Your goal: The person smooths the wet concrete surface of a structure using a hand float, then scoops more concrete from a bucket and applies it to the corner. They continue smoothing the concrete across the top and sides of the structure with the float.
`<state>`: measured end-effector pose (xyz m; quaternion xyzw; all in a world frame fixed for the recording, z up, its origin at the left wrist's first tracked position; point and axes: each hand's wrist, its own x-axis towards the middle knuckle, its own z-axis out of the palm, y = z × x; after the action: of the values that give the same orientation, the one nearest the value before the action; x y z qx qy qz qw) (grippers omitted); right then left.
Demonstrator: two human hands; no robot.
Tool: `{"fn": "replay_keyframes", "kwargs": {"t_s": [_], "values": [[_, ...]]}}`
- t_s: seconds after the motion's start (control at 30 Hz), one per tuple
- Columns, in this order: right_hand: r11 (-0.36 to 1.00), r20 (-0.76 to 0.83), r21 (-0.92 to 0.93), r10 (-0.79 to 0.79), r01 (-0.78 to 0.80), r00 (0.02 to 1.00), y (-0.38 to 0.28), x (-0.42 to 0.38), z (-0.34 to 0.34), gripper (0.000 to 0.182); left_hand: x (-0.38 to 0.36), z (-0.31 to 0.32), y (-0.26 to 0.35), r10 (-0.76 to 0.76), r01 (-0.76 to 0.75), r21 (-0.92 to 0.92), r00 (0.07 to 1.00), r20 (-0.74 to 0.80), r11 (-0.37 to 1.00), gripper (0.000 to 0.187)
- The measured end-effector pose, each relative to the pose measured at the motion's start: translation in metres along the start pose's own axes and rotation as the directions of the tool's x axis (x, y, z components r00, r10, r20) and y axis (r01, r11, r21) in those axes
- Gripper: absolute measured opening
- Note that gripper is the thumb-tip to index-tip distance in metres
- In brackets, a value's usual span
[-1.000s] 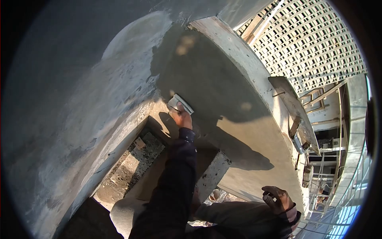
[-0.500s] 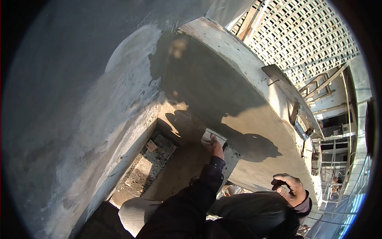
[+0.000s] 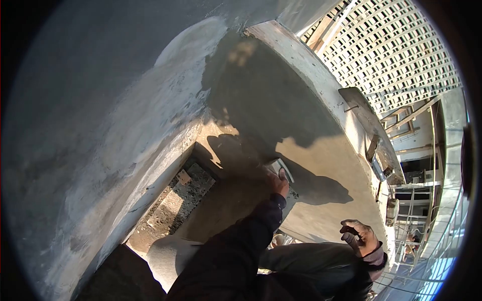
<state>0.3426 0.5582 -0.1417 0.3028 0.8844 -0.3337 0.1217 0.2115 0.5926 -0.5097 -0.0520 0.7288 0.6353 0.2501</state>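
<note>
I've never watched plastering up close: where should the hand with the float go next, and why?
Probably a short stroke up and left, back over the darker patch. The left hand presses the float against the plastered wall at the low edge of the shaded, darker-looking area, which lies above it. The right hand hangs free, holding nothing.

Sunlit grey plastered wall [image 3: 125, 110], a brick lattice screen [image 3: 396, 50] beyond, rubble-strewn floor [image 3: 175, 200] below.
</note>
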Motion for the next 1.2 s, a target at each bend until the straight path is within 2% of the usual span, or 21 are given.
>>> {"fn": "replay_keyframes", "kwargs": {"t_s": [0.1, 0.13, 0.2, 0.27, 0.33, 0.4, 0.47, 0.53, 0.57, 0.63, 0.73, 0.83, 0.87, 0.93, 0.97, 1.03, 1.07, 1.13, 1.2], "values": [[0.999, -0.01, -0.027, 0.036, -0.037, 0.999, -0.019, 0.008, 0.0, 0.032, 0.046, 0.036, -0.052, 0.05, -0.094, -0.108, 0.934, -0.353, 0.99, 0.071], [0.999, -0.014, -0.026, 0.03, -0.03, 0.999, -0.022, 0.007, 0.001, 0.031, 0.064, 0.029, -0.047, -0.011, -0.059, -0.192, 0.939, -0.344, 0.98, 0.072], [0.999, -0.008, 0.035, -0.012, 0.012, 1.0, -0.004, -0.002, 0.004, 0.031, 0.118, -0.026, 0.001, -0.086, -0.015, -0.311, 0.948, -0.307, 0.95, 0.072], [0.995, -0.01, 0.068, 0.077, -0.076, 0.997, 0.016, -0.01, 0.002, 0.031, 0.166, -0.074, 0.045, -0.048, -0.058, -0.305, 0.944, -0.328, 0.951, 0.072], [0.983, -0.033, 0.115, 0.145, -0.14, 0.989, 0.029, -0.018, 0.002, 0.031, 0.189, -0.091, 0.068, -0.002, -0.088, -0.246, 0.939, -0.344, 0.965, 0.072], [0.97, -0.074, 0.174, 0.183, -0.168, 0.98, 0.035, -0.021, 0.002, 0.031, 0.174, -0.084, 0.075, 0.018, -0.1, -0.223, 0.939, -0.344, 0.97, 0.072], [0.992, -0.048, 0.066, 0.107, -0.104, 0.993, 0.024, -0.016, 0.001, 0.03, 0.117, -0.05, 0.051, 0.006, -0.09, -0.262, 0.953, -0.302, 0.961, 0.072], [0.999, -0.025, -0.003, 0.042, -0.042, 0.999, 0.015, -0.007, 0.002, 0.03, 0.054, 0.002, -0.01, -0.017, -0.023, -0.212, 0.983, -0.185, 0.977, 0.073], [1.0, -0.02, -0.021, 0.019, -0.019, 1.0, 0.012, -0.003, 0.003, 0.03, 0.033, 0.032, -0.059, 0.015, -0.02, -0.039, 0.993, -0.115, 0.999, 0.072], [0.998, -0.008, -0.07, 0.009, -0.009, 1.0, -0.002, 0.006, 0.001, 0.031, 0.033, 0.058, -0.107, 0.121, -0.125, -0.008, 0.97, -0.211, 0.992, 0.071], [0.986, 0.01, -0.133, -0.098, 0.098, 0.995, -0.012, 0.007, 0.002, 0.029, 0.095, 0.008, -0.064, -0.073, 0.036, -0.422, 0.995, -0.072, 0.906, 0.069], [0.995, 0.026, -0.087, -0.042, 0.044, 0.999, -0.004, -0.003, 0.003, 0.029, 0.16, -0.113, 0.069, -0.084, 0.03, -0.209, 0.964, -0.253, 0.977, 0.066], [0.997, 0.004, -0.069, -0.016, 0.016, 1.0, 0.002, -0.006, 0.004, 0.029, 0.192, -0.121, 0.076, -0.002, -0.076, -0.263, 0.959, -0.285, 0.962, 0.07], [0.998, -0.04, -0.042, 0.035, -0.036, 0.999, 0.015, -0.012, 0.003, 0.029, 0.243, -0.1, 0.053, 0.211, -0.243, -0.021, 0.878, -0.43, 0.97, 0.073], [0.998, -0.043, -0.016, 0.065, -0.066, 0.997, 0.016, -0.012, 0.001, 0.03, 0.224, -0.093, 0.064, 0.119, -0.172, -0.092, 0.9, -0.419, 0.981, 0.071], [0.99, -0.046, 0.044, 0.135, -0.133, 0.99, 0.017, -0.017, 0.002, 0.031, 0.164, -0.067, 0.069, 0.058, -0.126, -0.181, 0.939, -0.339, 0.975, 0.07], [0.993, -0.041, 0.019, 0.115, -0.114, 0.993, 0.019, -0.017, 0.003, 0.031, 0.129, -0.046, 0.058, 0.042, -0.104, -0.209, 0.959, -0.281, 0.972, 0.07], [0.998, -0.026, -0.031, 0.062, -0.063, 0.998, 0.02, -0.014, 0.005, 0.031, 0.045, 0.002, 0.013, 0.007, -0.03, -0.216, 0.994, -0.109, 0.976, 0.07], [0.996, -0.016, -0.055, 0.066, -0.067, 0.998, 0.009, -0.005, 0.005, 0.03, -0.04, 0.035, -0.033, -0.066, 0.099, -0.204, 0.984, 0.165, 0.974, 0.07]]}}
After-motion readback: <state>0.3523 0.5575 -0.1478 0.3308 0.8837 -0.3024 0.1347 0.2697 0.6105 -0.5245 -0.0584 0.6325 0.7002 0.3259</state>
